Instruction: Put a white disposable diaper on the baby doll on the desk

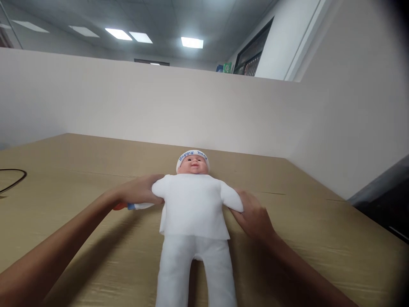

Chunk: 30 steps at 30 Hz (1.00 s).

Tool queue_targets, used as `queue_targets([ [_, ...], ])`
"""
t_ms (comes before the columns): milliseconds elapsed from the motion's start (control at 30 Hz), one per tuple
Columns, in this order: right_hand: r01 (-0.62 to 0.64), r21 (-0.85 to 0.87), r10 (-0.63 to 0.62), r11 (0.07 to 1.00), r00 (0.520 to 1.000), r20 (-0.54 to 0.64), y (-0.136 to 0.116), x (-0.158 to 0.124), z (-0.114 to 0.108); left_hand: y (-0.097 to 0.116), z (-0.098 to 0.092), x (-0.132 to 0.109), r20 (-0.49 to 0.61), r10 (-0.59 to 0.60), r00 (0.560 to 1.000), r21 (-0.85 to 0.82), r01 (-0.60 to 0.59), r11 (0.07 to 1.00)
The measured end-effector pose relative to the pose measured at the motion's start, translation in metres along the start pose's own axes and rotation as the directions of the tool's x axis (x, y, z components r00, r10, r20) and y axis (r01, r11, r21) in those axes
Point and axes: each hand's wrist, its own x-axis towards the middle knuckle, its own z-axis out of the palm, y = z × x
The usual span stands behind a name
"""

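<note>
A baby doll in a white top and white trousers lies face up on the brown table, its head toward the far side. Blue lettering, "Happy Ba…", runs across its white cap. My left hand is closed around the doll's arm on the left, near the shoulder; its fingertips are hidden. On the other side, my right hand grips the doll's other sleeve, with the fingers mostly behind it. Under my left hand, a white, blue and orange piece sticks out; I cannot make out what it is.
The brown table meets a low white partition at the back. A thin black cable loops in at the left edge. At the right, beyond the table edge, is a dark object.
</note>
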Motion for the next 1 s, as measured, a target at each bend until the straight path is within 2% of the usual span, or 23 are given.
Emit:
queue_targets([
  [167,0.019,-0.019,-0.018,1.0,1.0,0.024,0.018,0.021,0.042,-0.019,-0.009,0.034,0.018,0.036,0.999,-0.045,-0.035,0.998],
  [333,0.062,-0.014,-0.061,0.998,0.997,0.046,0.044,0.049,0.08,-0.038,-0.019,0.079,0.026,0.028,0.999,-0.005,-0.028,1.0],
  [467,0.065,0.019,-0.067,0.998,0.991,0.114,0.066,0.077,0.099,-0.046,-0.029,0.12,0.048,0.01,0.999,0.022,-0.012,1.0],
  [567,0.027,0.056,-0.036,0.998,0.986,0.161,0.074,0.089,0.104,-0.054,-0.031,0.14,0.041,0.018,0.999,0.021,-0.019,1.0],
  [633,-0.012,0.071,0.001,0.997,0.988,0.156,0.074,0.086,0.102,-0.065,-0.026,0.141,-0.018,0.029,0.999,0.042,-0.028,0.999],
  [700,-0.045,0.086,0.034,0.995,0.992,0.124,0.073,0.074,0.096,-0.083,-0.015,0.131,-0.158,0.065,0.985,0.122,-0.046,0.991],
  [767,-0.077,0.089,0.068,0.993,0.993,0.1,0.073,0.058,0.088,-0.103,-0.003,0.114,-0.322,0.151,0.935,0.24,-0.074,0.968],
  [833,-0.099,0.071,0.091,0.993,0.991,0.096,0.076,0.045,0.081,-0.123,0.007,0.095,-0.427,0.226,0.875,0.319,-0.088,0.944],
  [900,-0.112,0.058,0.106,0.992,0.99,0.098,0.08,0.039,0.078,-0.138,0.012,0.082,-0.471,0.244,0.848,0.333,-0.085,0.939],
  [1000,-0.116,0.064,0.109,0.991,0.99,0.094,0.088,0.044,0.081,-0.15,0.01,0.081,-0.493,0.249,0.834,0.33,-0.085,0.94],
])
